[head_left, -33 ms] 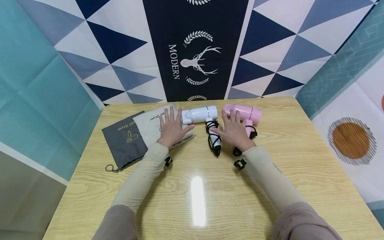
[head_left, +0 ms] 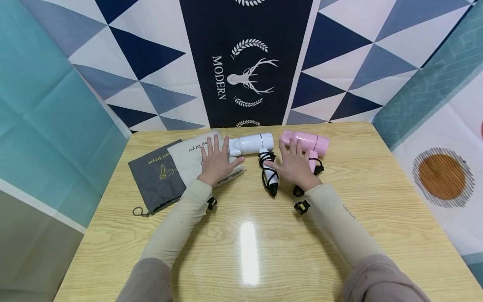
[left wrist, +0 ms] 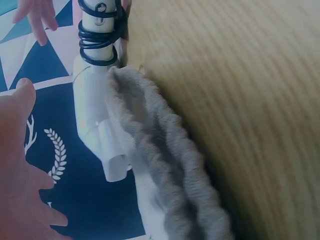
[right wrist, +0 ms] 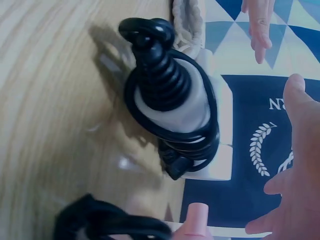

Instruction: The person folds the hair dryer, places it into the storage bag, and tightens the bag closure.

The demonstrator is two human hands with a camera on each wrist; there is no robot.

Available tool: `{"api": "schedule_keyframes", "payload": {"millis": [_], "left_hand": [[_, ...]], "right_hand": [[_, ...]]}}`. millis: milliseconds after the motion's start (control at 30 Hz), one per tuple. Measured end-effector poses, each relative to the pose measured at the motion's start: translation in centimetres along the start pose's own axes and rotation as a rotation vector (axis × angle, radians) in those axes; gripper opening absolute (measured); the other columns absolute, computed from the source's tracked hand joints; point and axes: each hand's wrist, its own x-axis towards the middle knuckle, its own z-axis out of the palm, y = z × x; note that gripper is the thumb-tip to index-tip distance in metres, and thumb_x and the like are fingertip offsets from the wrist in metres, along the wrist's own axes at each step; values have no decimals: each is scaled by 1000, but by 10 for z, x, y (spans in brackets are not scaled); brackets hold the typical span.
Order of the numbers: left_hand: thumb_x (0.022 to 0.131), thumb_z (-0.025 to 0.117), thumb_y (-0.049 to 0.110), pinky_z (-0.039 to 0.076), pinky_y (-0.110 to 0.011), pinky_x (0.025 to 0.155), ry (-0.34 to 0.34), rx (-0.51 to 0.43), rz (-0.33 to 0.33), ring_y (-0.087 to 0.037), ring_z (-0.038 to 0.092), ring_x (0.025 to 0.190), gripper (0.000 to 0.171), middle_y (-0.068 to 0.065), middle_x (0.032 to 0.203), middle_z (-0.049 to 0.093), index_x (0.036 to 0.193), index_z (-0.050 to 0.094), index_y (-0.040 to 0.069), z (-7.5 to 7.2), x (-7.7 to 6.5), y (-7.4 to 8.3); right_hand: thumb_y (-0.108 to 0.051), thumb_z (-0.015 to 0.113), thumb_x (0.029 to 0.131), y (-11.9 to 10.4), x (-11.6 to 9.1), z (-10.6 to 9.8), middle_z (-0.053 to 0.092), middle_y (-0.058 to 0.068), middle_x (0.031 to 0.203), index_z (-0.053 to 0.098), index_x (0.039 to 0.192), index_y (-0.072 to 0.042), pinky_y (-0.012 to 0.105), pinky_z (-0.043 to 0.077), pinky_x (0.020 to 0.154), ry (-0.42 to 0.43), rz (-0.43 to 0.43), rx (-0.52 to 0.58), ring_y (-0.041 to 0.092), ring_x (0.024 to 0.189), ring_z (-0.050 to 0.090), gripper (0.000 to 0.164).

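My left hand [head_left: 216, 163] is spread, fingers straight, above the pale grey drawstring pouch [head_left: 188, 153] printed "Hair Dryer". In the left wrist view, that pouch's gathered mouth [left wrist: 172, 150] runs beside the white hair dryer [left wrist: 92, 100]. Fingers apart, my right hand [head_left: 296, 167] hovers between the white hair dryer [head_left: 249, 144] and the pink hair dryer [head_left: 320, 145], covering part of the pink one's handle. Black cord [right wrist: 192, 145] winds round the white handle in the right wrist view. Neither hand grips anything.
A dark grey pouch [head_left: 151, 167] with gold print lies partly under the pale one, its drawstring loop [head_left: 140, 212] on the wooden table [head_left: 271, 243]. Black pieces [head_left: 302, 206] show beneath both wrists. A patterned cloth wall [head_left: 245, 84] rises behind the table's back edge.
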Motion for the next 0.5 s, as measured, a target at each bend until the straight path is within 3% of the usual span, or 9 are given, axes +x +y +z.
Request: {"api": "schedule_keyframes", "payload": {"millis": [267,500], "left_hand": [[90,42,73,5,-67,116,3,-18,-8,-44,-5,150,95,-23,163,-1,158,8,16,-1,0,-2],[89,42,73,4,-67,116,1,-22,-5,-43,-6,150,95,-23,163,-1,158,10,15,-3,2,-1]], "right_hand": [[-78,35,88,2,-1,-1,-2,27,161,6,158,-15,73,3,112,6,2,16,47,148,-6,98],[-75,35,90,0,-2,-3,-2,27,161,4,158,-14,72,3,112,-4,-6,5,47,149,-6,96]]}}
